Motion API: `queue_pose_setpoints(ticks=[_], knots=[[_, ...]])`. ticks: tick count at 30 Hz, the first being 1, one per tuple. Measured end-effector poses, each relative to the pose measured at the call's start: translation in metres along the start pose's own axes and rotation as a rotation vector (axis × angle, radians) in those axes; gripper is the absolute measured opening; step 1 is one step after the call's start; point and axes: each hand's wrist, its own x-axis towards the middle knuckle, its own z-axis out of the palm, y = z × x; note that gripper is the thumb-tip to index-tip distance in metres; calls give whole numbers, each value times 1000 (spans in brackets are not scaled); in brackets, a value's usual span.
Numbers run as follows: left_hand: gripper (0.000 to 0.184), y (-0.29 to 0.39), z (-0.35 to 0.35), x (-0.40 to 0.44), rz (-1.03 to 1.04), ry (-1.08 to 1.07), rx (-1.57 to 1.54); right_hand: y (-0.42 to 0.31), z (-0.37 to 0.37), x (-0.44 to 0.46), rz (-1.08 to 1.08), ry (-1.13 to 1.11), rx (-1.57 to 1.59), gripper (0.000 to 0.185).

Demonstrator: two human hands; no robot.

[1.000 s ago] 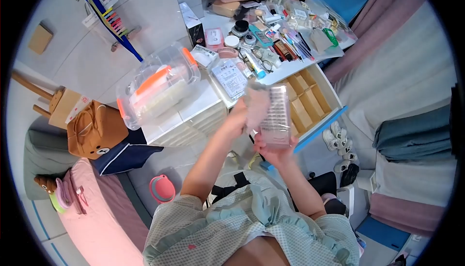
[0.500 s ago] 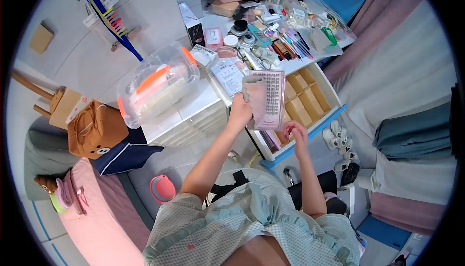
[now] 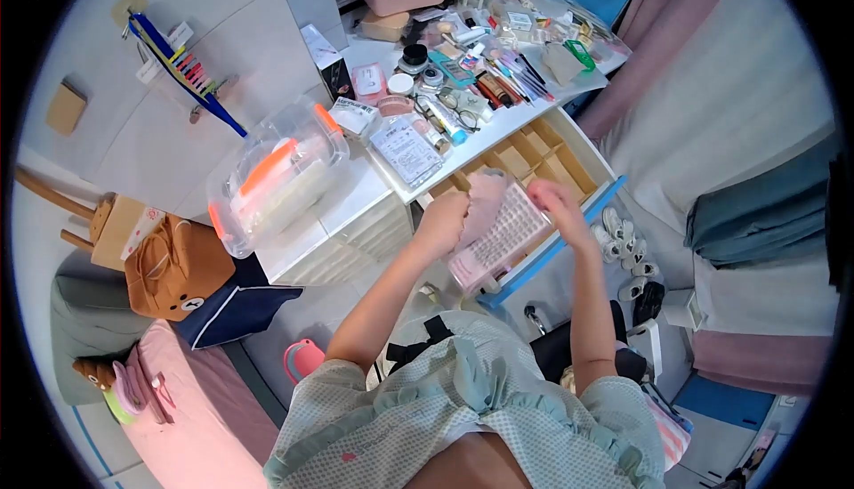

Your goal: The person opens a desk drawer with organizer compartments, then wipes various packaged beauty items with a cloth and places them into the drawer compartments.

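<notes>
In my left hand (image 3: 442, 224) is a pinkish-grey cloth (image 3: 485, 202), bunched in closed fingers against the left side of a flat clear case of false eyelashes (image 3: 516, 233). The case is pink-edged, with rows of small dark lash clusters, and it is tilted. My right hand (image 3: 559, 209) is curled at the case's upper right edge and slightly blurred; its fingertips are partly hidden. Beneath both hands is the pulled-out drawer (image 3: 608, 197) with cardboard dividers (image 3: 559, 169), partly covered by the case and hands.
Make-up, brushes (image 3: 532, 78) and jars (image 3: 414, 57) crowd the white desk. A packaged card (image 3: 406, 149) lies near its front edge. Left of the drawer, a clear box with orange latches (image 3: 283, 188) stands on a white cabinet. Shoes (image 3: 627, 244) are on the floor at right.
The case has swung from upright to slanted and come lower over the drawer. My right hand has risen from below the case to its right edge. The view has shifted slightly.
</notes>
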Motion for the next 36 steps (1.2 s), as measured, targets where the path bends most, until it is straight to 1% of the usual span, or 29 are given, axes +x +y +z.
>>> queue_pose_setpoints(ticks=[2, 3, 4, 6, 7, 9, 10, 12, 13, 15, 16, 18, 19, 22, 25, 27, 28, 30, 31, 34, 35, 36], knots=[[11, 4, -3, 1, 40, -134, 40, -12, -5, -2, 245, -255, -122, 25], [12, 3, -4, 3, 69, -187, 49, -18, -3, -1, 271, -365, -29, 26], [13, 3, -5, 5, 97, -239, 57, -17, -2, -1, 293, -354, -18, 26], [19, 5, -13, 7, -47, -416, -186, -15, 0, -3, 335, -334, 0, 27], [22, 6, -20, 8, -121, -502, -308, -8, 4, -6, 356, -192, 64, 26], [28, 11, -40, 7, -43, -587, -370, 9, 15, -12, 394, 92, 192, 25], [30, 9, -48, 6, -3, -628, -401, 10, 14, -12, 372, 113, 257, 23], [31, -28, -36, 6, -98, -692, -557, 13, 9, -14, 331, 158, 387, 18], [31, -34, -35, 7, -144, -725, -633, 15, 8, -15, 309, 185, 402, 18], [32, -32, -39, 3, -174, -587, -784, 18, 6, -16, 263, 243, 430, 18], [33, -28, -41, 2, -187, -517, -859, 23, 6, -17, 242, 323, 428, 18], [36, -24, -33, 3, -343, -336, -1039, 30, 11, -18, 199, 484, 421, 19], [37, -20, -29, 4, -423, -242, -1127, 29, 14, -19, 156, 497, 417, 19], [36, 6, -25, 0, -465, -62, -1198, 26, 31, -20, 41, 553, 399, 20], [32, -9, 8, 2, -501, 148, -1368, 31, 49, -21, -77, 649, 370, 21], [30, -7, 22, 0, -418, 287, -1564, 42, 58, -20, -185, 700, 345, 20], [30, -4, 27, -1, -377, 360, -1660, 43, 64, -20, -195, 715, 355, 21], [30, 0, 32, -2, -387, 392, -1783, 44, 78, -19, -216, 740, 377, 22], [30, 2, 35, -3, -392, 408, -1844, 42, 85, -18, -219, 776, 320, 22], [30, 8, 42, 0, -421, 231, -1928, 46, 104, -10, -275, 833, 364, 23], [31, 16, 47, -2, -392, 307, -1910, 55, 105, -7, -269, 862, 304, 23], [31, 25, 48, -6, -387, 299, -1879, 55, 107, -5, -270, 857, 292, 22]])
